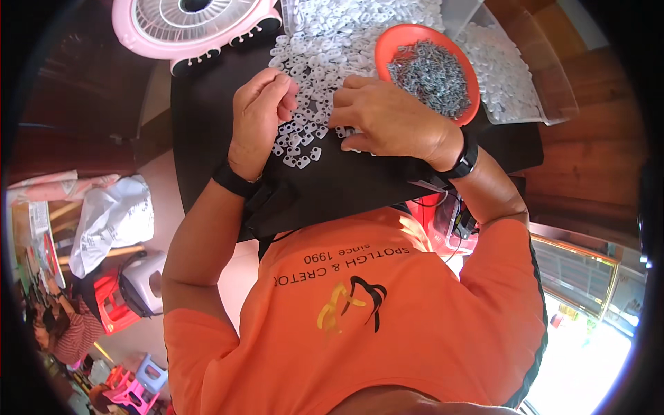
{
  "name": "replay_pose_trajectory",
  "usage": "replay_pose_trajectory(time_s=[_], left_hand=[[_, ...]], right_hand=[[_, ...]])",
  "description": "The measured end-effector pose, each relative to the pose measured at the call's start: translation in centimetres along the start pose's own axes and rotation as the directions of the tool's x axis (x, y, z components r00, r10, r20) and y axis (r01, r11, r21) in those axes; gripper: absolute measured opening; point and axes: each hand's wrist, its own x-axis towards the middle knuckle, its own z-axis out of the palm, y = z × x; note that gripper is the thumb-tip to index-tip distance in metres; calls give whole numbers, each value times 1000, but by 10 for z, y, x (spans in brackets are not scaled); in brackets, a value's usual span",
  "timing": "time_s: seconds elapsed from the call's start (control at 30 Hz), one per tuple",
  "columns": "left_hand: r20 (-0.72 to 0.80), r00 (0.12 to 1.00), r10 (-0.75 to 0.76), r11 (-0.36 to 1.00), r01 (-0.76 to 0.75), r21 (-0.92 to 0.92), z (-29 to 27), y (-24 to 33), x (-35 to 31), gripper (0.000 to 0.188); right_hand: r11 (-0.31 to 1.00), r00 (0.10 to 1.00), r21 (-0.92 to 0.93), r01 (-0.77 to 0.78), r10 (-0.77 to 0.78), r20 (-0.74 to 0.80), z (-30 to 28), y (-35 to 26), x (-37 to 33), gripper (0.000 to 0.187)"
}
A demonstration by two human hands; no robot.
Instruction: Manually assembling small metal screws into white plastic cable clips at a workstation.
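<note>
1. Running across the orange shirt (pixel 443 311) is dark lettering (pixel 339 259), beside a yellow-and-black emblem (pixel 377 301).
2. The left hand (pixel 261 111) is loosely curled by the white pieces (pixel 296 135); I cannot tell whether it grips one.
3. The right hand (pixel 387 114) bends low over them, its grasp likewise hidden.
4. Bare dark surface (pixel 311 192) lies toward the near edge; an orange-red bowl (pixel 382 54) stands beyond the right hand.

I see two lines of dark lettering (pixel 325 268) upside down across the orange shirt (pixel 422 332), one including a number. A black-and-yellow emblem (pixel 356 302) sits below them.
</note>
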Motion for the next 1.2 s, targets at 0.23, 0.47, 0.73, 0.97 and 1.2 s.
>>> replay_pose_trajectory(time_s=[0.23, 0.47, 0.73, 0.97, 1.2], left_hand=[[3, 1000, -6, 1000, 6, 10, -3, 1, 2, 24], [11, 1000, 20, 999, -21, 44, -3, -3, 4, 24], [251, 955, -155, 988, 146, 55, 10, 2, -11, 35], [374, 886, -275, 924, 351, -151, 6, 3, -7, 30], [329, 916, -232, 904, 328, -276, 4, 2, -5, 18]], right_hand=[[1000, 998, -15, 10, -11, -63, 16, 16, 6, 14], [998, 936, 60, -37, 55, -348, 24, 23, 8, 17], [557, 847, 826, 86, 396, -355, 25, 13, 11, 19], [799, 835, 582, 150, 213, -508, 25, 15, 15, 20], [844, 810, 513, 156, 188, -555, 22, 9, 19, 21]])
